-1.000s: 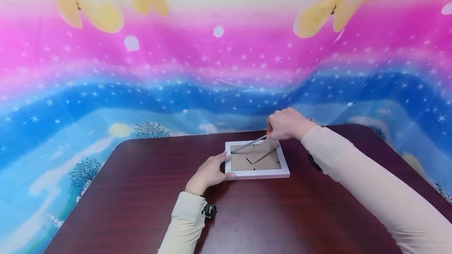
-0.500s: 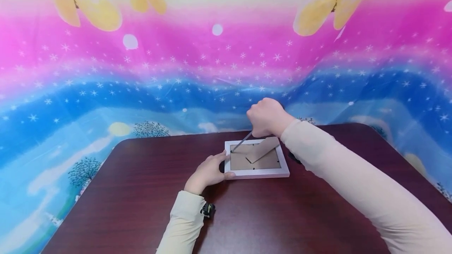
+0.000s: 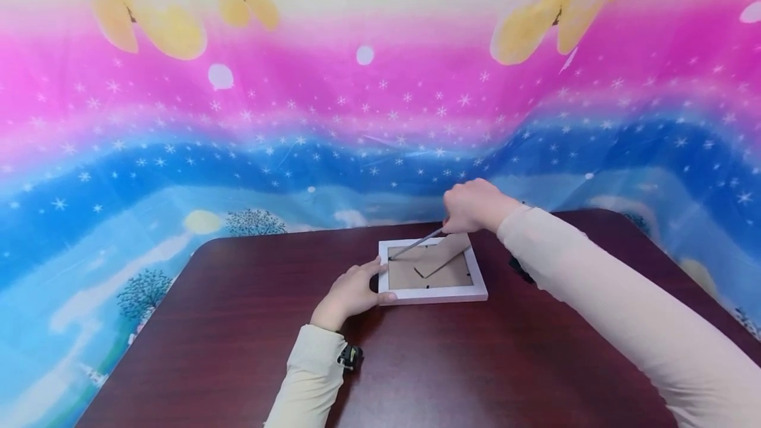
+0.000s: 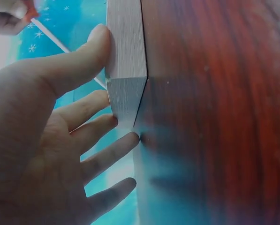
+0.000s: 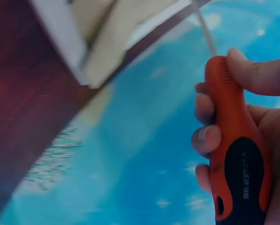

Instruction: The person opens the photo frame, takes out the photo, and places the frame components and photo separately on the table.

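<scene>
White frame [image 3: 440, 295] lies back-up on the table [image 3: 535, 362], just right of centre in the head view. Left hand [image 3: 351, 290] braces its left end: fingers spread and nearly straight, thumb at the near corner, index and middle fingertips against the end. Probably there to stop sliding under tool load. Right hand [image 3: 478, 205], above the frame's far edge in the picture, has fingers wrapped round the screwdriver [image 5: 236, 108], thumb at the top of the orange handle. Shaft slants down-left, presumably for leverage; tip is at the left inner edge, actual contact too small to tell. Frame holds a brown backing [image 3: 404, 276] with dark tabs [image 3: 427, 286] at its edges; stand [image 3: 450, 249] tilts up off it toward upper right. Can't see what's under the backing.
</scene>
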`<move>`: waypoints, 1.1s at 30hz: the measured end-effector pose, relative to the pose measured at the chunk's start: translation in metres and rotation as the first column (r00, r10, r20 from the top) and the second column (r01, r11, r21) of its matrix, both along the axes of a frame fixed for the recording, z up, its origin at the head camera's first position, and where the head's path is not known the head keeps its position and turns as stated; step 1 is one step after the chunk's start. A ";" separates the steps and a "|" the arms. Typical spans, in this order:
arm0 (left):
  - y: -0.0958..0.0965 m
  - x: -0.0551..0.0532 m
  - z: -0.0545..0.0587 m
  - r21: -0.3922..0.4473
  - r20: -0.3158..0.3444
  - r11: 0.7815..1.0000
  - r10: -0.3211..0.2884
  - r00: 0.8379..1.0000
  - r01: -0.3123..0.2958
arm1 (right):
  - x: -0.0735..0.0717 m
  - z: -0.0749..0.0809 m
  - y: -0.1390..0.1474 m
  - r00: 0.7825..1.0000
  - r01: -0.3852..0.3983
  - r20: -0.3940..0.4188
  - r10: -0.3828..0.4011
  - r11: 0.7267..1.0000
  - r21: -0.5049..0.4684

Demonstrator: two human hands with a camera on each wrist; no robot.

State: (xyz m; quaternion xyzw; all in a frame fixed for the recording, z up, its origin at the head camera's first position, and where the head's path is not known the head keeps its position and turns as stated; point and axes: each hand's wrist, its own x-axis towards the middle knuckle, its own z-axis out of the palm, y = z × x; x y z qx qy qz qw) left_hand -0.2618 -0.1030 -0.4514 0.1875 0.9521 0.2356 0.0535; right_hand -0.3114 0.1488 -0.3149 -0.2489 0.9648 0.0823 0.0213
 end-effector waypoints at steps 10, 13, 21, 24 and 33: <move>-0.001 0.003 0.001 -0.014 -0.009 1.000 0.019 1.000 -0.019 | 0.005 -0.018 0.013 0.997 0.003 0.077 0.005 0.995 -0.095; 0.000 0.003 0.004 -0.019 -0.018 1.000 0.024 1.000 -0.024 | 0.011 -0.012 0.003 0.999 -0.050 -0.024 0.049 0.997 -0.053; 0.002 0.004 0.005 -0.032 -0.027 0.999 0.021 0.999 -0.022 | 0.028 0.005 -0.033 0.966 -0.126 -0.202 0.160 0.977 0.170; 0.003 0.004 0.004 -0.028 -0.025 0.999 0.016 1.000 -0.017 | 0.032 0.013 -0.048 0.954 -0.122 -0.237 0.183 0.961 0.250; 0.004 0.003 0.002 -0.010 -0.047 1.000 0.026 0.999 -0.027 | 0.032 0.026 -0.084 0.940 -0.093 -0.276 0.199 0.930 0.354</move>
